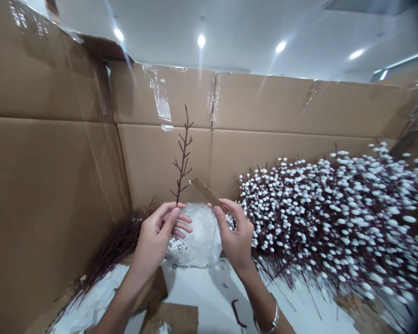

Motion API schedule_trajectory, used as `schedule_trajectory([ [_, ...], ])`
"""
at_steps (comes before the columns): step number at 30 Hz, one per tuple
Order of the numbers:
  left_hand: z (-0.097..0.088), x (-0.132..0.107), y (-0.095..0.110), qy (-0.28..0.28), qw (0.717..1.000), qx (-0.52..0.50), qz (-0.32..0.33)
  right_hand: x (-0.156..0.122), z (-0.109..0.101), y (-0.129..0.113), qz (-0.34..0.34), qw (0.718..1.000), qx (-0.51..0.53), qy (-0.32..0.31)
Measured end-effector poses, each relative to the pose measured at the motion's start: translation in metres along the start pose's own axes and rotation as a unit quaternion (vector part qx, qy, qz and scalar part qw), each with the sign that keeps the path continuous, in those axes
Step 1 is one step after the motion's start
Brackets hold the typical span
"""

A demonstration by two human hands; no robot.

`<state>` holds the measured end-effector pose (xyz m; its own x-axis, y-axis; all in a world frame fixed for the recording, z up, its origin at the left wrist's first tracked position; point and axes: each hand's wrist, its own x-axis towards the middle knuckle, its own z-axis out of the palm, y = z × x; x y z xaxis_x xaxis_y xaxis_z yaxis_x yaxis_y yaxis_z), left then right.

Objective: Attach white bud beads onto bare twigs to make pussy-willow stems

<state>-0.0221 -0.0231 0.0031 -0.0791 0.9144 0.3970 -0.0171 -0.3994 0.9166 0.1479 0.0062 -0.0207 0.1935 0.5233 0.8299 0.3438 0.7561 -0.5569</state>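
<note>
"Your left hand [157,231] and right hand [237,233] are both pinching something, yeah? What's around?"

"Biggest first: cardboard walls [151,162] ahead and left, white table [184,287] below, huge heap of white-berried branches [320,218] on your right, bundle of bare dark stems [117,243] at left. Clear plastic bag [202,237] is just beyond your hands."

"And your grip?"

"Left's got a bare brown twig [184,154] near-upright between thumb and fingers, spare fingers spread. Right's pinching a little cardboard strip [205,191], tilted, its tip near the twig."

Head-worn camera; faces forward and down, close over white tabletop [184,290], toward cardboard wall [264,106].
</note>
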Motion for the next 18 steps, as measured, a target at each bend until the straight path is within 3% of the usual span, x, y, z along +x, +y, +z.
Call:
schedule_trajectory([
  [18,0.0001,0.003,-0.0058,-0.002,1.0,0.004,-0.005,0.0037,-0.0008,0.0084,-0.054,0.997,-0.045,-0.007],
])
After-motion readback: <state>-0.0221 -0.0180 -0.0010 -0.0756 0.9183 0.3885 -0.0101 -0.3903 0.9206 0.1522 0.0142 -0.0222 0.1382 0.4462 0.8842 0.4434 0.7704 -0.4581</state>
